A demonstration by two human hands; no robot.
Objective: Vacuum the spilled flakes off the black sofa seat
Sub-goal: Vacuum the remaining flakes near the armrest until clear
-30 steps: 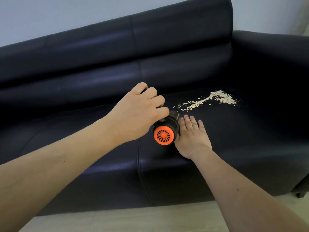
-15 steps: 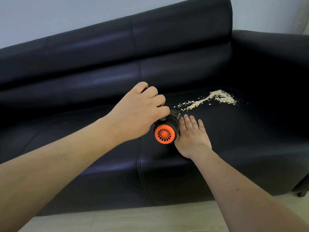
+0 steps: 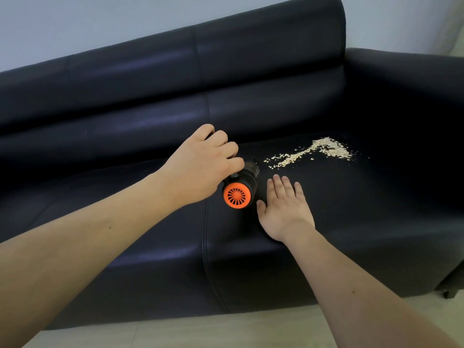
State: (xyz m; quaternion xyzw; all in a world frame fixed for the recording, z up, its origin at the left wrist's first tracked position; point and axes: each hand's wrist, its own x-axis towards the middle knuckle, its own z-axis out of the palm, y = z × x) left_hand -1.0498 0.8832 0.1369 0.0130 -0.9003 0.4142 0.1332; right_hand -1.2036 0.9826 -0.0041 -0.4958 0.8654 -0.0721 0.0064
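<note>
A small black handheld vacuum (image 3: 243,182) with an orange vented rear end lies on the black sofa seat (image 3: 351,209), its front pointing towards the spill. My left hand (image 3: 200,167) curls over its body from the left and grips it. My right hand (image 3: 283,204) lies flat on the seat just right of the vacuum, fingers straight, a narrow gap between them. A trail of pale flakes (image 3: 316,151) spreads across the seat to the upper right, starting close to the vacuum's front.
The sofa backrest (image 3: 226,71) rises behind the seat and an armrest (image 3: 414,79) closes the right side. A seam (image 3: 206,234) splits the seat cushions under my left wrist. Light floor (image 3: 200,332) runs along the sofa front.
My right hand has slid a little to the right, away from the vacuum it was touching. The left hand and the vacuum have barely shifted.
</note>
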